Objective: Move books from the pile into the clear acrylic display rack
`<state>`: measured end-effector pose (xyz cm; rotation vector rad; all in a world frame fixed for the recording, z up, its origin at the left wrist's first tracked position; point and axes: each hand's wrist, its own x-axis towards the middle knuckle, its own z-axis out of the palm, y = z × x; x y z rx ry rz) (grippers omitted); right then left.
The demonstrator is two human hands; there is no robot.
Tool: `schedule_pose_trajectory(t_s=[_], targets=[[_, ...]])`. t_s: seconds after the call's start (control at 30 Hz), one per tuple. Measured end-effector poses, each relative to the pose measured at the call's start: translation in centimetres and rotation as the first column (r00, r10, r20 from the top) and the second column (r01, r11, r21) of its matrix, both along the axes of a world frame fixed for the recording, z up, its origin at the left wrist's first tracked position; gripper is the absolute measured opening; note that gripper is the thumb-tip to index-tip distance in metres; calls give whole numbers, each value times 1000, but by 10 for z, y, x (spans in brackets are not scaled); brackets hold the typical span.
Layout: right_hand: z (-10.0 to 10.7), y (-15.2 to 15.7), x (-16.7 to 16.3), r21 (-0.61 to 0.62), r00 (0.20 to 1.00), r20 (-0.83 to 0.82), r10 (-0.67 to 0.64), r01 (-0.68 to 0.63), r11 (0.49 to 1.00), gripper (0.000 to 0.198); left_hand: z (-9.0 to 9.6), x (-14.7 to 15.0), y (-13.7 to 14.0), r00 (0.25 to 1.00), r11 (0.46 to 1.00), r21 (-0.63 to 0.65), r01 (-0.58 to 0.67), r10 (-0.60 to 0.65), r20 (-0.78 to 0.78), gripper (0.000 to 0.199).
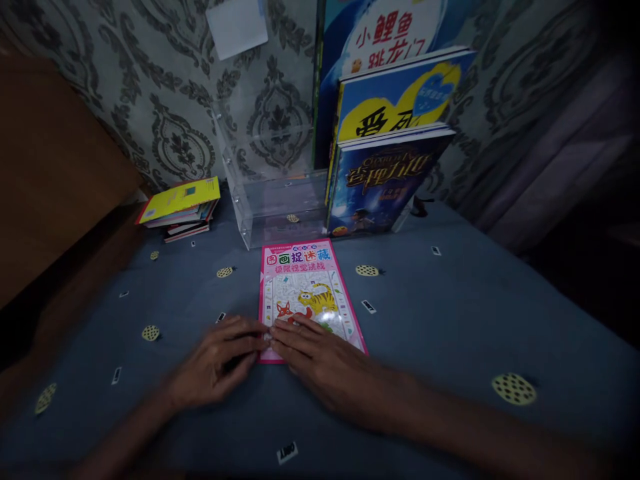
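Observation:
A pink-bordered picture book (295, 287) with a cartoon tiger and fox on its cover lies flat on the blue cloth, just in front of a clear rack. Across its lower part rests my right hand (320, 353), fingers stretched out flat over the cover. My left hand (225, 357) touches the book's lower left edge, its fingers extended towards the right fingertips and its thumb apart below. The two hands' fingertips meet near the left side of the cover. Part of the lower cover is hidden under the right hand.
A clear acrylic rack (245, 207) stands against the patterned wall, with a dark blue book (385, 180), a blue and yellow book (400, 100) and a taller book (385, 27) upright at its right. A small pile of books (183, 200) lies left of it. Brown furniture (55, 180) is at far left.

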<state>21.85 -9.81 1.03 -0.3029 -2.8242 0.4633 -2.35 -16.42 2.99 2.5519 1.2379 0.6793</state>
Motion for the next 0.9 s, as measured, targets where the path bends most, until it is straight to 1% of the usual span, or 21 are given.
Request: schedule_pose_trajectory(t_s=[0.17, 0.37, 0.47, 0.6, 0.67, 0.8, 0.9], targets=[[4, 0, 0, -54, 999, 33, -9, 11, 999, 43, -5, -11, 33, 999, 999, 22, -28, 29, -41, 28], [7, 0, 3, -67, 1000, 2, -2, 2, 998, 43, -12, -16, 87, 979, 991, 48, -128, 134, -152, 34], [9, 0, 3, -79, 1000, -12, -8, 7, 997, 42, -15, -14, 104, 964, 982, 61, -180, 188, -189, 39], [8, -1, 3, -107, 999, -25, -28, 25, 994, 41, -21, -11, 110, 955, 977, 78, -197, 209, -211, 42], [5, -1, 6, -118, 998, -19, -66, 63, 991, 42, -22, -11, 110, 953, 976, 83, -200, 213, -215, 41], [-3, -1, 16, -136, 987, -4, -161, 159, 978, 50, -23, -11, 108, 954, 976, 83, -203, 216, -209, 40], [-6, 1, 24, -149, 977, -16, -212, 208, 967, 54, -23, -11, 109, 954, 976, 86, -200, 214, -208, 41]])
